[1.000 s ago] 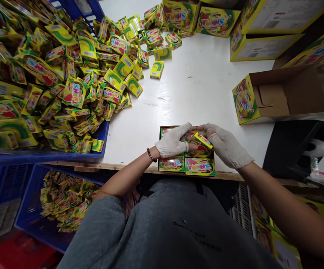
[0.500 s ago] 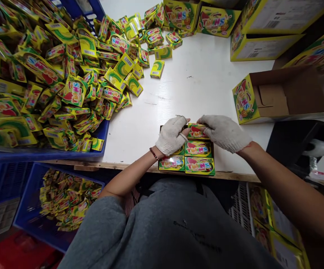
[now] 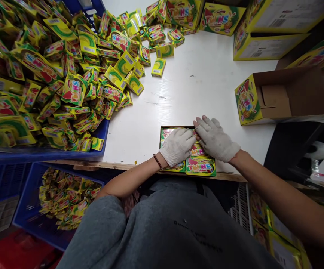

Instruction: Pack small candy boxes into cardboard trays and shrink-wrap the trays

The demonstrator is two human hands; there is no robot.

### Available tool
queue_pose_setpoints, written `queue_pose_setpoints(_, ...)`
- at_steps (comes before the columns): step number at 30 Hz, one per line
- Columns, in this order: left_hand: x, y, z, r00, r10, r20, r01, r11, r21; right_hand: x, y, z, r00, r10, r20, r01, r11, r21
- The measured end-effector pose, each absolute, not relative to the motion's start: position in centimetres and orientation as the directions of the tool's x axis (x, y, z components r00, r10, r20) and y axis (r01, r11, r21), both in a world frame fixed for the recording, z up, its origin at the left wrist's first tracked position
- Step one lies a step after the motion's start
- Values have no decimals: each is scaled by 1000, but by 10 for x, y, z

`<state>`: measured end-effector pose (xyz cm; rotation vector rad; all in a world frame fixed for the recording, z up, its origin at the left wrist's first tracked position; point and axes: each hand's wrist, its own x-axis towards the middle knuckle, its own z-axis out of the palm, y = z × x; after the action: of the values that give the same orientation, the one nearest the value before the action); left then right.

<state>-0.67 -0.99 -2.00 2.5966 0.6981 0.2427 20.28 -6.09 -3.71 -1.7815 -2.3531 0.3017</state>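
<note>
Both my hands wear white knit gloves with bare fingertips. At the table's front edge lies an open display box (image 3: pixel 176 127), filled with two columns of small yellow-green candy packs (image 3: pixel 200 166) marked TWINS. Flat across the packs in the middle rests my left hand (image 3: pixel 178 147), its fingers stretched out to the right. My right hand (image 3: pixel 216 138) lies over the box's upper right side, fingers extended and pointing up-left. The two hands' fingertips nearly meet. Several packs are partly hidden under them.
A blue crate (image 3: pixel 106 130) heaped with candy packs stands on the left, and loose packs (image 3: pixel 158 67) spill from it. An opened carton (image 3: pixel 280 97) lies at right beside a black tape dispenser (image 3: pixel 280 149). Printed cartons (image 3: pixel 220 19) line the back. Another blue crate (image 3: pixel 24 209) sits below.
My fingers have gone from holding the top right pack at its edges to lying flat over the packs. The upper left packs and the box's back rim now show.
</note>
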Motion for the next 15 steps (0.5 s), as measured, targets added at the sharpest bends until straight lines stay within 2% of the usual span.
queue_pose_setpoints(3, -9, -17, -13, 881, 473, 11, 437, -823, 363, 216, -61, -30, -314, 938, 143, 891, 344, -296)
queue_pose_setpoints(5, -11, -17, -8, 890, 456, -18, 434, -832, 346, 217, -67, -21, -341, 920, 193, 882, 384, -274)
queue_pose_setpoints(8, -11, 4, -3, 893, 450, 7, 397, -794, 460, 205, -82, -13, -409, 905, 121, 887, 425, -181)
queue_pose_setpoints(10, -13, 36, -3, 836, 538, 108, 402, -735, 546, 192, -91, -14, -423, 905, 46, 901, 425, -90)
queue_pose_setpoints(12, -20, 82, -4, 691, 691, 211, 487, -661, 570, 180, -94, -19, -407, 913, -24, 914, 407, -8)
queue_pose_setpoints(15, -40, 161, -7, 396, 894, 208, 755, -446, 480, 168, -91, -24, -371, 919, -135, 924, 380, 48)
